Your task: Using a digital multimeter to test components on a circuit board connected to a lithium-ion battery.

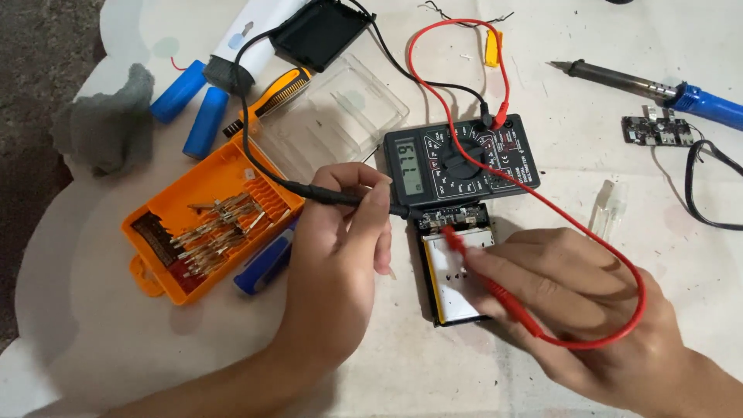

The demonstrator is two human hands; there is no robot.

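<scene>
Left hand (340, 232) pinches the black probe (348, 197) between thumb and fingers, closed on its shaft; tip rests at the left end of the small circuit board (453, 218) on top of the battery pack (457, 271). Right hand (573, 302) grips the red probe (484, 275) like a pen, fingers wrapped around the handle, tip pressed onto the same board just right of the black one. The pack lies flat near the middle of the table (387, 371), its top touching the lower edge of the digital multimeter (462, 159).

Step in hand, as I judge it: a voltage reading across the board's contacts. The meter's display is lit (digits showing; not transcribed). Red lead (619, 255) loops from the meter round the right hand.

Next move, by judgement: both tips need to be kept steady and apart from each other while the eyes go up to the display; a slip could bridge neighbouring pads.

Around: orange bit case (197, 228) open near the left edge, two blue cylindrical cells (192, 108) above it, soldering iron (650, 89) toward the upper right corner, clear plastic lid (340, 116) left of the meter.
</scene>
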